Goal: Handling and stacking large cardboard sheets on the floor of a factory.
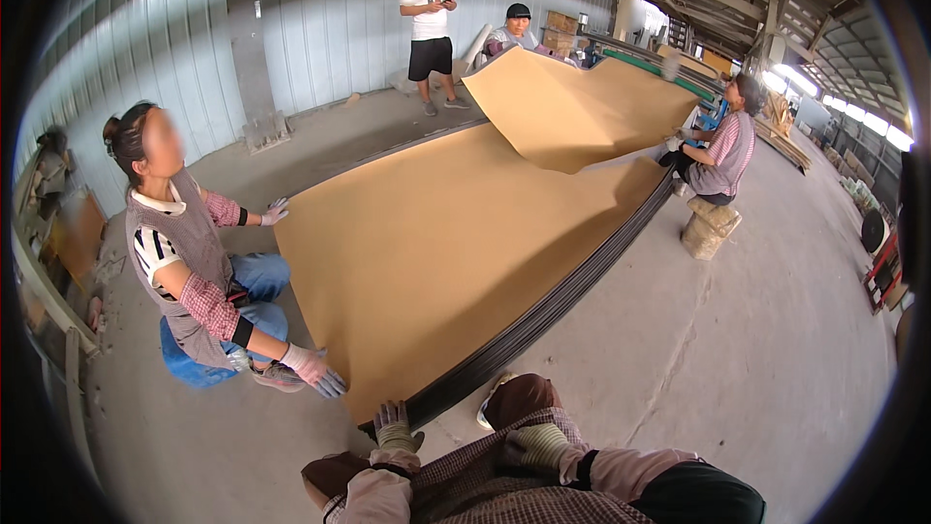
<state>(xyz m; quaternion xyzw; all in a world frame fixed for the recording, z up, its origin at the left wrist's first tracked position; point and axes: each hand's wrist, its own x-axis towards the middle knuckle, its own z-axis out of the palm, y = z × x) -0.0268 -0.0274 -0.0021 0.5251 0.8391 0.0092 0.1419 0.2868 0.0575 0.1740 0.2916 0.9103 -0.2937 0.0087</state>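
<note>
A large stack of brown sheets with dark edges [543, 316] lies low in front of me, its top sheet [417, 253] smooth and flat at the near end. My left hand [396, 429], in a grey and white work glove, rests with fingers stretched out on the near corner of the stack. Over my lap is my right hand [535, 446], gloved too, lying on my checked apron [465, 466]; its fingers are partly hidden. Toward the far end, another brown sheet [592, 107] is lifted and curved above the stack.
A seated co-worker [199, 243] at the left has both gloved hands by the sheet's edge. Another sits on a wrapped block [711, 226] at the right, and one is behind the raised sheet. A person [428, 25] stands by the wall. A green machine [645, 73] stands beyond.
</note>
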